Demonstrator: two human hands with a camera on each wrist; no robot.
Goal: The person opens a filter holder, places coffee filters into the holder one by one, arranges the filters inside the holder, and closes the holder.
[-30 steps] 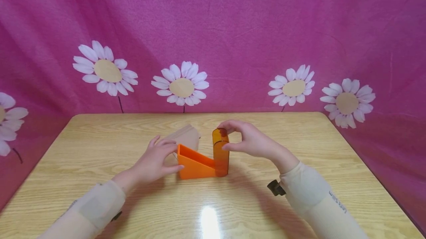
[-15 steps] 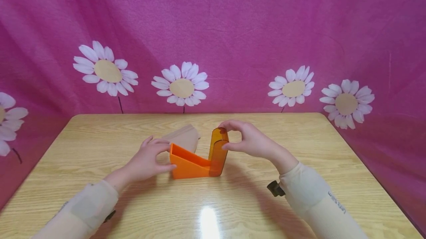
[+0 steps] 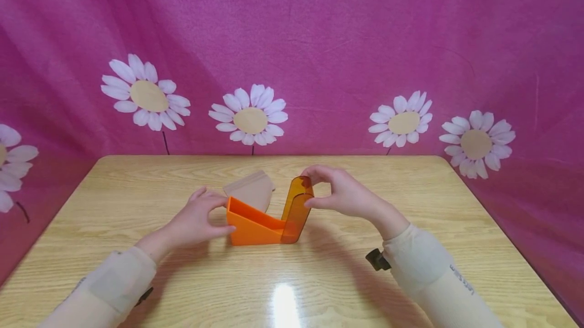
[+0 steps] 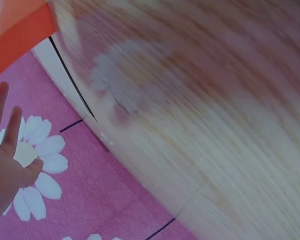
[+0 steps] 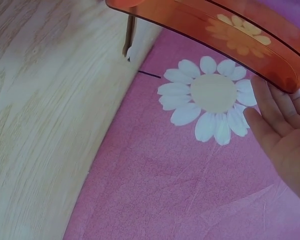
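An orange wedge-shaped plastic box (image 3: 252, 229), its top uncovered, stands on the table in the head view. Its amber see-through lid (image 3: 297, 211) is swung up at the right end and leans to the right. My left hand (image 3: 193, 220) pinches the tall left end of the box between thumb and fingers. Thumb and fingers of my right hand (image 3: 344, 193) pinch the top of the lid. In the left wrist view only a corner of the orange box (image 4: 25, 30) shows; the right wrist view has the lid (image 5: 200, 30) along its top.
Behind the box lies a flat stack of brown paper coffee filters (image 3: 255, 191). The wooden table (image 3: 388, 176) ends at a pink curtain (image 3: 319, 64) printed with daisies.
My left hand and the orange box have moved left. The lid has tipped from upright to leaning right, its lower end shifting left while my right hand stays nearly still.
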